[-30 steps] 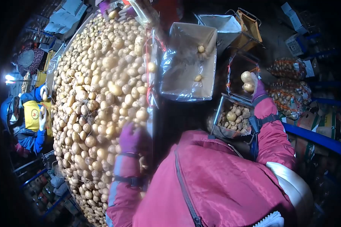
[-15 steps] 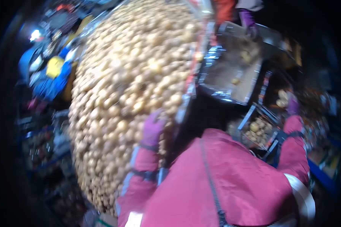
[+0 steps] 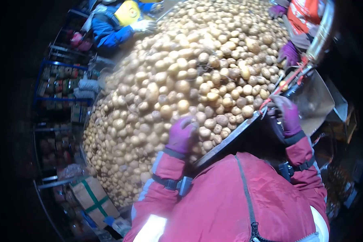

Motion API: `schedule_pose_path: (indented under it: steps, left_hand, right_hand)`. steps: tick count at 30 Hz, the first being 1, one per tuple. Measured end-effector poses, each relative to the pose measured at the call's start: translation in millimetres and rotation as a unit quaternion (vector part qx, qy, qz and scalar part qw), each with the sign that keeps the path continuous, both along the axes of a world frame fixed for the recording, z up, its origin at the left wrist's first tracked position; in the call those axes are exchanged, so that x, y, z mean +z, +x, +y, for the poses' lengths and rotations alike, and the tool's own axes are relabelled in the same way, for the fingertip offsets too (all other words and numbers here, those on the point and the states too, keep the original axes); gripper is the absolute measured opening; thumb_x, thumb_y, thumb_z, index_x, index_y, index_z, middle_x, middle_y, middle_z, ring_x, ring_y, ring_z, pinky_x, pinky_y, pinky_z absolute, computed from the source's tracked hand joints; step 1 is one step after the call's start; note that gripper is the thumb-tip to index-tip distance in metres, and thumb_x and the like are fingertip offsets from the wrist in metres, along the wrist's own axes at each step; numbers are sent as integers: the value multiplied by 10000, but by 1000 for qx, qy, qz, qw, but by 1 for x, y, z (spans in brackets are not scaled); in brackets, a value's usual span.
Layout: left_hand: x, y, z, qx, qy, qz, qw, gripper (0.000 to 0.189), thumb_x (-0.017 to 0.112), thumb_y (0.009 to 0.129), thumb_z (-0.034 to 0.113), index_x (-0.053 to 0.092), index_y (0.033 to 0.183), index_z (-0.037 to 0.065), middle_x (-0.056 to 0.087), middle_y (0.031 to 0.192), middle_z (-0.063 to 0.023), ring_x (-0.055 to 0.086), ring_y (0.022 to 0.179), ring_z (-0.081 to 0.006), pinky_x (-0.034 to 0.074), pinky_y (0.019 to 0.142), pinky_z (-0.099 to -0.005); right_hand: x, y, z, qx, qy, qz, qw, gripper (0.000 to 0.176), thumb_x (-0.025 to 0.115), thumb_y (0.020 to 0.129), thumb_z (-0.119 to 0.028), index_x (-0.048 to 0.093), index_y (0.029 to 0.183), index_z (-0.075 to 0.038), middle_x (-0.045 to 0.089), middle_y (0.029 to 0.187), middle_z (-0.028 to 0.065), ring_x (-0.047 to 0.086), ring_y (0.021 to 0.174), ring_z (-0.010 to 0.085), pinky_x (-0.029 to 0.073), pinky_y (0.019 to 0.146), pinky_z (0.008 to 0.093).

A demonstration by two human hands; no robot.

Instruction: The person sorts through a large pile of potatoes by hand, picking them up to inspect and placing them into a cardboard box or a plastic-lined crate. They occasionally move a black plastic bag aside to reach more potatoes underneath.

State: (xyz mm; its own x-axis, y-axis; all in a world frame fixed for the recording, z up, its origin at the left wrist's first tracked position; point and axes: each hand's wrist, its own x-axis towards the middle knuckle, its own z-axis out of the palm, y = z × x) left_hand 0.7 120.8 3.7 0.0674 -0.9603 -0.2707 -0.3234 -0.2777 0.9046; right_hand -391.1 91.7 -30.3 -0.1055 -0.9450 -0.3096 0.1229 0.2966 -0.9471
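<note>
A big heap of potatoes (image 3: pixel 161 86) fills the table in front of me. My left hand (image 3: pixel 182 134), in a purple glove, rests on the near part of the heap. Its fingers are curled together, and what they hold, if anything, is hidden. Beside the table's metal edge (image 3: pixel 230 138) my right hand (image 3: pixel 285 115) hangs in a purple glove with dirty fingertips. Its fingers are half bent with gaps between them, and no potato shows in them. Red cord (image 3: pixel 284 84) is tied at the rim near that hand.
A co-worker's purple-gloved hand (image 3: pixel 288 54) is at the heap's right side. Across the heap, upper left, a person in blue (image 3: pixel 109 26) reaches in with a white glove (image 3: pixel 143 26). An open box (image 3: pixel 313 103) stands right. A taped carton (image 3: pixel 93 201) lies lower left.
The view has swung to the right side of the heap. My right hand has left the potatoes and crates at the right and come up beside the table edge. My left hand stays over the heap.
</note>
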Motion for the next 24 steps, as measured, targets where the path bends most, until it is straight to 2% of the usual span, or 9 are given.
schedule_pose_path:
  steps: [2, 6, 9, 10, 12, 14, 17, 20, 24]
  left_hand:
    - [-6, 44, 17, 26, -8, -41, 999, 266, 707, 880, 171, 709, 1080, -5, 696, 1096, -127, 652, 1028, -228, 523, 910, -336]
    - [6, 85, 71, 106, 57, -47, 992, 269, 709, 879, 182, 719, 1077, 0, 705, 1034, -92, 656, 938, -191, 533, 827, -315]
    - [1, 121, 118, 121, 63, -79, 987, 233, 708, 886, 150, 725, 1069, 7, 708, 1009, -78, 656, 892, -175, 535, 785, -308]
    - [-1, 134, 136, 117, 66, -103, 986, 226, 707, 891, 147, 727, 1068, 8, 708, 1005, -75, 654, 887, -170, 534, 781, -305]
    - [-15, 151, 165, 49, -34, -210, 976, 243, 695, 923, 189, 722, 1091, 15, 704, 986, -64, 658, 864, -165, 529, 760, -284]
    - [2, 139, 171, 183, 91, -87, 975, 249, 687, 937, 199, 715, 1096, 9, 699, 982, -57, 660, 867, -165, 527, 753, -275]
    - [30, 117, 153, 222, 107, -17, 969, 252, 693, 940, 192, 703, 1087, -12, 692, 976, -52, 659, 878, -164, 530, 762, -278]
    - [48, 100, 129, 258, 100, 21, 961, 254, 695, 941, 200, 698, 1080, -14, 686, 987, -54, 653, 902, -164, 532, 779, -278]
    - [34, 88, 92, 207, -31, 0, 978, 236, 711, 901, 157, 692, 1082, 8, 672, 1003, -72, 636, 933, -165, 525, 792, -313]
  right_hand:
    - [-8, 47, -25, 101, 8, -111, 989, 371, 614, 986, -282, 652, 1236, -11, 735, 996, 98, 651, 709, 96, 494, 580, 221]
    - [6, 142, -49, 242, 75, -86, 963, 313, 653, 968, -230, 681, 1201, -21, 710, 915, 30, 614, 682, 65, 487, 585, 202]
    - [6, 191, -66, 303, 7, -74, 950, 295, 670, 955, -211, 699, 1170, -11, 702, 907, 24, 596, 651, 59, 469, 572, 212]
    - [10, 204, -73, 330, 10, -80, 940, 347, 669, 963, -272, 678, 1214, -32, 700, 980, 15, 666, 769, 94, 522, 664, 229]
    - [22, 233, -93, 370, -129, 26, 919, 368, 680, 950, -255, 668, 1237, -25, 707, 1048, 35, 677, 885, 118, 544, 756, 254]
    - [28, 270, -110, 368, -214, 87, 901, 406, 684, 939, -266, 654, 1264, -24, 709, 1126, 88, 680, 1011, 173, 547, 866, 304]
    - [48, 321, -129, 351, -335, 150, 861, 448, 706, 914, -280, 646, 1288, -41, 700, 1168, 158, 686, 1062, 245, 539, 921, 361]
    - [66, 348, -117, 406, -292, 88, 861, 454, 728, 896, -277, 653, 1274, -36, 703, 1141, 152, 687, 1006, 194, 545, 880, 332]
    - [74, 327, -57, 501, -54, -47, 863, 549, 679, 921, -411, 637, 1290, -7, 684, 1151, 159, 657, 1051, 215, 529, 889, 347]
